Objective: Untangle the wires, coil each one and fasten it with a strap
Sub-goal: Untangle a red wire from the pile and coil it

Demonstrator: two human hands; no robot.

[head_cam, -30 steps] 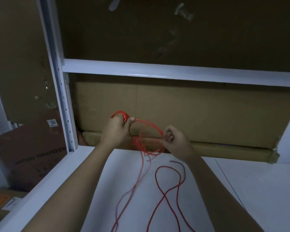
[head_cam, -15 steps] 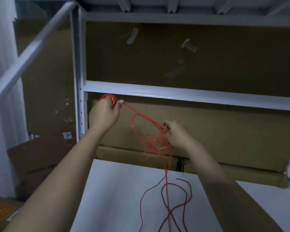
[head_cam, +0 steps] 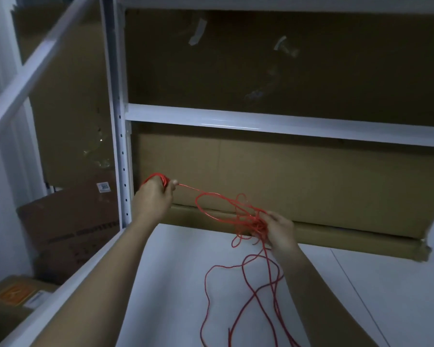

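Note:
My left hand (head_cam: 153, 198) is raised near the shelf post and grips a small coil of red wire (head_cam: 158, 177) wound round its fingers. From that coil a taut strand runs right to a knotted bundle of red wire loops (head_cam: 246, 216). My right hand (head_cam: 280, 230) pinches this tangle above the white tabletop. Below the tangle, loose red wire (head_cam: 246, 291) hangs down and trails in long loops over the table toward me.
The white table (head_cam: 176, 284) stands inside a white metal shelf frame, with a post (head_cam: 120, 146) at left and a crossbar (head_cam: 286, 125) behind. Large cardboard sheets (head_cam: 311, 181) line the back. Cardboard boxes (head_cam: 68, 229) lie on the floor at left.
My hands have drawn further apart, the left moving left and the right moving right and down with the tangle. The strand between them is stretched longer.

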